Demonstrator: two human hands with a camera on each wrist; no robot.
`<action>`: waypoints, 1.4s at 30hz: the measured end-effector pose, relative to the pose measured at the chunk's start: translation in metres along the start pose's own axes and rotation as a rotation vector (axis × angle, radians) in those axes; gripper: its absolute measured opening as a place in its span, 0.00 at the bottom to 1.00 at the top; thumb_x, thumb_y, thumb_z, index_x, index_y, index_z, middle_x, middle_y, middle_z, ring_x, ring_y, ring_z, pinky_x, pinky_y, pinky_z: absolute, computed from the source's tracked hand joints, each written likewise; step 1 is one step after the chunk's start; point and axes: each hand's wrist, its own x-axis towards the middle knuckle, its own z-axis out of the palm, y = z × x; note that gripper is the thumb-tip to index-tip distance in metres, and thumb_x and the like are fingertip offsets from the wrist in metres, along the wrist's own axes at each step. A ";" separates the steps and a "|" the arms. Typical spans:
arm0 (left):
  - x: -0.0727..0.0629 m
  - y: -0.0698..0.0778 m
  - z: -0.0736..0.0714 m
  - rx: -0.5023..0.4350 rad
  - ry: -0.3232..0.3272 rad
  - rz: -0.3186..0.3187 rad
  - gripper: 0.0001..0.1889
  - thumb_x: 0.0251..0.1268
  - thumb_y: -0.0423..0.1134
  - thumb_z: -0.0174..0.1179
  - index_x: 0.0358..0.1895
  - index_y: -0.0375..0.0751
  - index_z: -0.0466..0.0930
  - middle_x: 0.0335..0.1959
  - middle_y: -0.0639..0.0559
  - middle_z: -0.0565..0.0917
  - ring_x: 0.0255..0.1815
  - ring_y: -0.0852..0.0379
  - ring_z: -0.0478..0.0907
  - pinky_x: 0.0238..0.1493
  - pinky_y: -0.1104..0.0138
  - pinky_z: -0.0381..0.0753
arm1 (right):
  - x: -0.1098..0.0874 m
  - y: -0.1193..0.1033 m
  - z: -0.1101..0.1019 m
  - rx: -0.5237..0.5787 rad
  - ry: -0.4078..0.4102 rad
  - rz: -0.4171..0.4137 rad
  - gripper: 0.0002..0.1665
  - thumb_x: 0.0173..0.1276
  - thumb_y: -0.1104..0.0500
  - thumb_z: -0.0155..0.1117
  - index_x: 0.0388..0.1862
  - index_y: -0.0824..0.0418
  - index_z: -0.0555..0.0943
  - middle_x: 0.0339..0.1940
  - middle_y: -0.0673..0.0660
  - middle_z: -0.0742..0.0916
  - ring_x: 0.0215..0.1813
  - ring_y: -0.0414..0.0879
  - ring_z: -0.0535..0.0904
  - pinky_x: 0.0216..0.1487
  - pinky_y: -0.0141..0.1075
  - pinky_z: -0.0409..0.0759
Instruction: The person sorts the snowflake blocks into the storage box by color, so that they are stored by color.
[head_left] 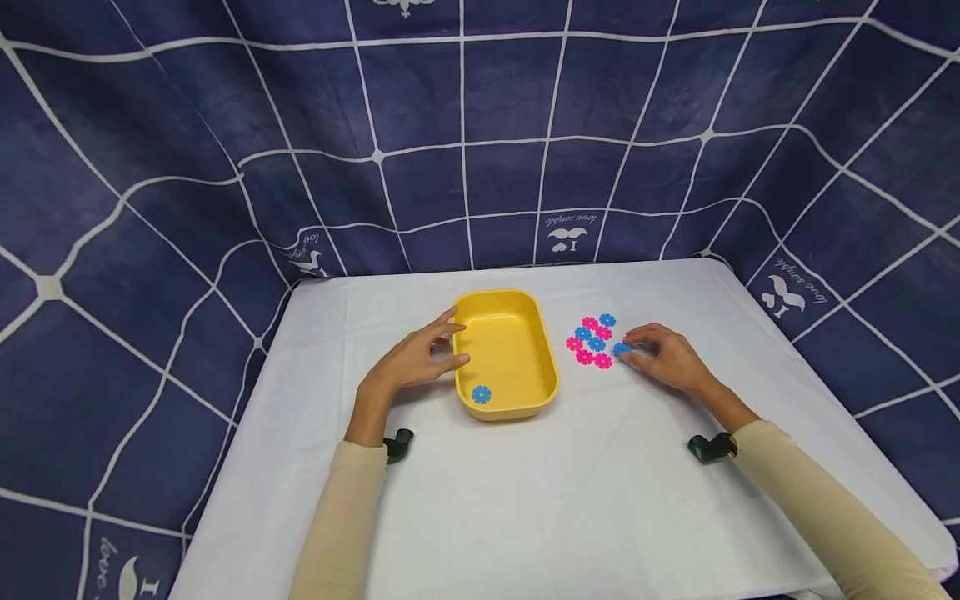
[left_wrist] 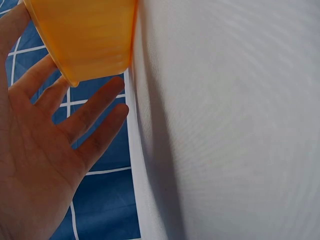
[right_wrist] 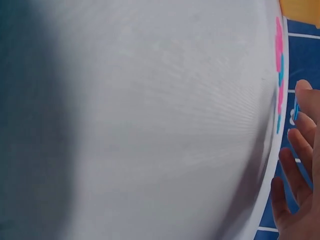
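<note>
A blue flower-shaped piece (head_left: 622, 348) is pinched between thumb and index finger of my right hand (head_left: 667, 358), at the right of a cluster of pieces. In the right wrist view the blue edge of that held piece (right_wrist: 296, 110) shows between the fingertips. My left hand (head_left: 412, 354) is at the left side of a yellow tray (head_left: 553, 379), its thumb and fingertips touching the rim. Its fingers are spread and relaxed in the left wrist view. Inside the tray, near its front left corner, lies another blue flower piece (head_left: 482, 394).
Several pink flower pieces (head_left: 584, 357) and blue flower pieces (head_left: 597, 343) lie close together right of the tray. All stand on a white-covered table (head_left: 525, 500). Dark blue cloth (head_left: 502, 175) with white grid lines hangs behind and at both sides.
</note>
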 end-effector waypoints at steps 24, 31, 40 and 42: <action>-0.005 0.004 0.001 0.117 0.041 0.007 0.41 0.67 0.73 0.64 0.78 0.60 0.75 0.87 0.69 0.56 0.77 0.49 0.74 0.74 0.43 0.73 | 0.003 -0.024 -0.021 0.036 0.111 -0.032 0.23 0.68 0.61 0.81 0.60 0.66 0.88 0.63 0.65 0.86 0.70 0.66 0.78 0.70 0.70 0.73; -0.005 0.006 0.001 0.203 0.092 0.032 0.43 0.66 0.74 0.64 0.78 0.55 0.75 0.86 0.63 0.62 0.84 0.48 0.65 0.78 0.42 0.69 | 0.002 -0.028 -0.022 0.040 0.121 -0.036 0.23 0.67 0.61 0.80 0.60 0.66 0.87 0.63 0.65 0.87 0.71 0.67 0.77 0.70 0.71 0.72; -0.006 0.006 0.001 0.223 0.142 0.066 0.43 0.63 0.72 0.68 0.76 0.52 0.77 0.84 0.58 0.67 0.83 0.49 0.65 0.77 0.43 0.70 | 0.001 -0.032 -0.026 0.041 0.142 -0.064 0.23 0.68 0.59 0.81 0.60 0.65 0.87 0.63 0.65 0.87 0.70 0.67 0.78 0.71 0.71 0.71; -0.006 0.006 0.001 0.228 0.145 0.070 0.44 0.63 0.73 0.68 0.76 0.51 0.77 0.84 0.57 0.68 0.83 0.49 0.65 0.77 0.44 0.70 | 0.001 -0.031 -0.026 0.043 0.146 -0.064 0.23 0.68 0.59 0.81 0.59 0.65 0.88 0.63 0.65 0.87 0.70 0.66 0.78 0.71 0.71 0.71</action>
